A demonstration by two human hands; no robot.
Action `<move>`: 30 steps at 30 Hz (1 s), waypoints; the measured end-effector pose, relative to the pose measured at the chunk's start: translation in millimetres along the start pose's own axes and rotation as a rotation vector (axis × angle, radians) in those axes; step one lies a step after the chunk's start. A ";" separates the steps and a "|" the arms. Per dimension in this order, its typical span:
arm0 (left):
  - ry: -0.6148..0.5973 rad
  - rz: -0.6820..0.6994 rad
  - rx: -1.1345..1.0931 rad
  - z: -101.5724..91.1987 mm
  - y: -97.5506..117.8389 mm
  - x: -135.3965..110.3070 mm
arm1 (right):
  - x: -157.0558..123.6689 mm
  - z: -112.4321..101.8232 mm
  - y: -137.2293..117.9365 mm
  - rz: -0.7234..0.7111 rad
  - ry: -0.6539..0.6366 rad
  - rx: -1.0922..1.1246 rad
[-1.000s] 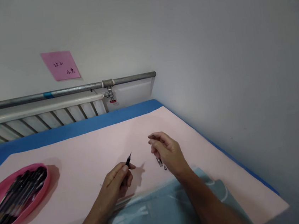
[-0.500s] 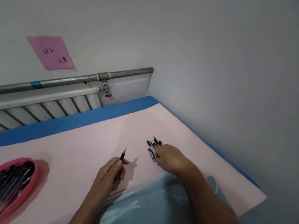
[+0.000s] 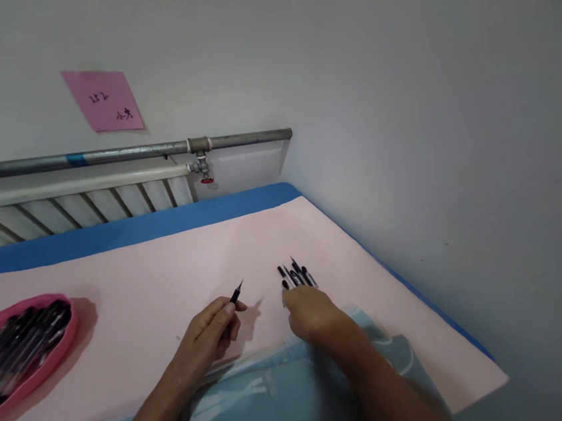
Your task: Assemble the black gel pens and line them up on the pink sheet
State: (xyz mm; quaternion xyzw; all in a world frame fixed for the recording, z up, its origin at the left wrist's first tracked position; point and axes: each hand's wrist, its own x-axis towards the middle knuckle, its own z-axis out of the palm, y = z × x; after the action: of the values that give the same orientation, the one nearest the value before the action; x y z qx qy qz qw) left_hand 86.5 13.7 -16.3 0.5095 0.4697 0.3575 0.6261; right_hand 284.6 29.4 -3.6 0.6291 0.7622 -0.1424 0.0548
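One slim dark pen piece was pinched between the thumb and fingers of our left hand, its thin point slanting upward above a pale pink sheet. To its right on the sheet lay a small cluster of pens and pen parts, and our right hand reached down at its near edge. We could not tell whether that hand's grip had closed on anything — its fingers were mostly out of sight. We took the step in hand to be a reach among the parts while the left hand held its piece ready; the next move, we judged, called for a light fingertip touch that left neighbouring parts undisturbed. Well to the left stood a pink basket of pens; teal cloth lay nearest us, and the blue desk showed beyond the sheet.
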 end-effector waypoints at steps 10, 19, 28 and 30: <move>-0.102 0.035 0.112 6.3 2.3 -3.0 | 1.0 -22.1 -12.9 -0.094 0.388 1.055; -0.138 0.025 0.069 9.0 2.8 -5.1 | -0.5 -15.4 -27.2 -0.161 0.230 1.386; -0.135 0.008 -0.042 9.4 1.5 -4.1 | 1.5 -15.2 -30.1 -0.165 0.071 1.563; -0.149 -0.009 -0.051 9.9 3.3 -4.6 | 2.0 -15.3 -29.4 -0.169 0.034 1.583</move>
State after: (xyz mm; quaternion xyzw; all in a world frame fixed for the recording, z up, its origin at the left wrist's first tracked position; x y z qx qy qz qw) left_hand 94.6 7.2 -11.7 0.5164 0.4148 0.3274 0.6738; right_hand 257.0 30.7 14.8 0.4235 0.4806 -0.6356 -0.4309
